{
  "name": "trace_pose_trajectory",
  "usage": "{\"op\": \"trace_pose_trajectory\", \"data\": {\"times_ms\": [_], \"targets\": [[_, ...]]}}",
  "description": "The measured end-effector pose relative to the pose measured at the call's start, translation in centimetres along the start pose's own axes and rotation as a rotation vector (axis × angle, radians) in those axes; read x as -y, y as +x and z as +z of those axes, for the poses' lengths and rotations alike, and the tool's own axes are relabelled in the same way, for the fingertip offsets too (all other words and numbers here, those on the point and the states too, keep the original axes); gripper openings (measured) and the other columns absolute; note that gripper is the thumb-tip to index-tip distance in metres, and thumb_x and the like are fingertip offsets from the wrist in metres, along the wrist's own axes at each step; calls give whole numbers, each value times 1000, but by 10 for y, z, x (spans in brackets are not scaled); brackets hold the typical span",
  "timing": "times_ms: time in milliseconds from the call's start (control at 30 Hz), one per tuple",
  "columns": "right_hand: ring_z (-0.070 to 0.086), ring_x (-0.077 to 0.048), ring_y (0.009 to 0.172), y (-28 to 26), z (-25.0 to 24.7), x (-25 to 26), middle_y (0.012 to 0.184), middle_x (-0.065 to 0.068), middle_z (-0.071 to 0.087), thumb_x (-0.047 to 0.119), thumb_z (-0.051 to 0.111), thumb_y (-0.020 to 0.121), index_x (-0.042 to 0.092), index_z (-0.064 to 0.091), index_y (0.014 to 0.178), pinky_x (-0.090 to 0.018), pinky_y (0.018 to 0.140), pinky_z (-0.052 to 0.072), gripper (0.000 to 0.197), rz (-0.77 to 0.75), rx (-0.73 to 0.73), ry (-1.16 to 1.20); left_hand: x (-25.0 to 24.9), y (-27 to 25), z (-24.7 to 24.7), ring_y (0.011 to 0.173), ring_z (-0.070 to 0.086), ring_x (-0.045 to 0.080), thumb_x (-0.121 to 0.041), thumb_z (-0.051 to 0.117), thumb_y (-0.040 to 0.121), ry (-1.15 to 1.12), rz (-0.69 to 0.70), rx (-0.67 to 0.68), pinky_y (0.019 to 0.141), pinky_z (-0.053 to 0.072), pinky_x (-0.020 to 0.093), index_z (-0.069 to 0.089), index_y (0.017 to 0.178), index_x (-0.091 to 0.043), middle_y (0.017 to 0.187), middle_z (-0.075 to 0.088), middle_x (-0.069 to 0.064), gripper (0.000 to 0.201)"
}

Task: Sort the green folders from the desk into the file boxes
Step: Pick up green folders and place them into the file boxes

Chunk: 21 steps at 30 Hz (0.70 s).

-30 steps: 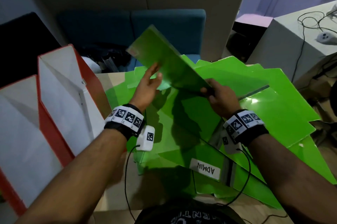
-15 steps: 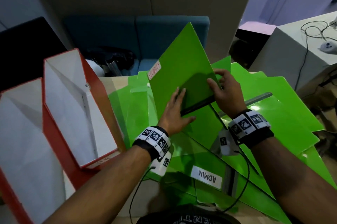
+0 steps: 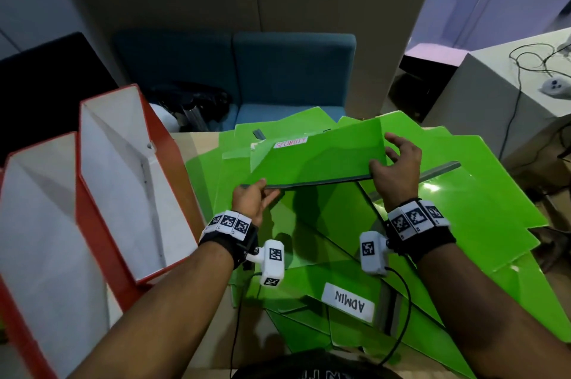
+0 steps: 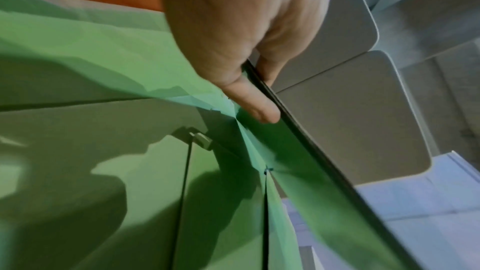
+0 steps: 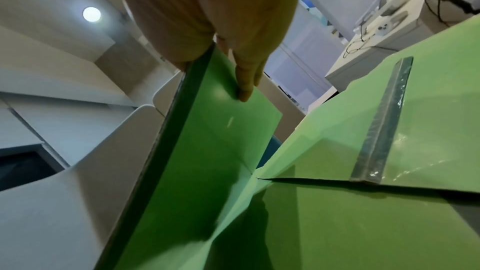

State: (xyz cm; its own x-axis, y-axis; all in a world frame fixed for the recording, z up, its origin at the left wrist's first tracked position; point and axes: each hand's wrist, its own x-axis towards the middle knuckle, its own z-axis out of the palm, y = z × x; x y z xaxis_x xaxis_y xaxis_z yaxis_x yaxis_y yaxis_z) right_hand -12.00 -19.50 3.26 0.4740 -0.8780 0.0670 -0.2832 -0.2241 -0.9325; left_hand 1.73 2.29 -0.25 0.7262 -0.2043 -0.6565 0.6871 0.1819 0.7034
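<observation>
A green folder with a red-lettered white label is held above the desk, tilted, its dark spine towards me. My left hand pinches the spine's left end, thumb under it in the left wrist view. My right hand grips the folder's right end, fingers on its face. Several more green folders lie fanned over the desk, one labelled ADMIN. Two red file boxes with white insides stand at the left.
A blue sofa stands behind the desk, with dark objects on its seat. A white cabinet with cables and a controller is at the right. Wrist-camera cables hang near the desk's front edge.
The held folder has swung from standing upright to a low tilt with its spine towards me. My left hand moved from its face to the spine's left end; my right stayed on its right end.
</observation>
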Motion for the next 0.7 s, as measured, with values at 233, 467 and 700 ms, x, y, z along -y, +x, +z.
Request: {"op": "trace_pose_trajectory", "data": {"times_ms": [233,467,700], "targets": [[66,-29,86,-3,7,-11,109,-18,65,13,64,86,15,59,127,-37,74,55,41,28,348,-502,-30,-10,11,97,54,33,6,51,87,-42,252,-10,60,59,42,36,125,-11,108,43,14,44],[49,-23,123,-29,45,11,132,-8,55,38,58,92,26,60,126,-40,106,38,36,-177,664,-273,-82,-73,11,78,55,27,11,41,80,16,685,28,67,53,62,42,126,-38,100,59,-6,67],[19,-11,143,-69,125,99,156,-3,24,45,54,87,29,34,146,-30,115,18,64,-519,753,-75,-157,-135,-38,82,56,5,12,42,69,7,1133,-23,69,48,33,49,102,-26,101,55,-1,51]]}}
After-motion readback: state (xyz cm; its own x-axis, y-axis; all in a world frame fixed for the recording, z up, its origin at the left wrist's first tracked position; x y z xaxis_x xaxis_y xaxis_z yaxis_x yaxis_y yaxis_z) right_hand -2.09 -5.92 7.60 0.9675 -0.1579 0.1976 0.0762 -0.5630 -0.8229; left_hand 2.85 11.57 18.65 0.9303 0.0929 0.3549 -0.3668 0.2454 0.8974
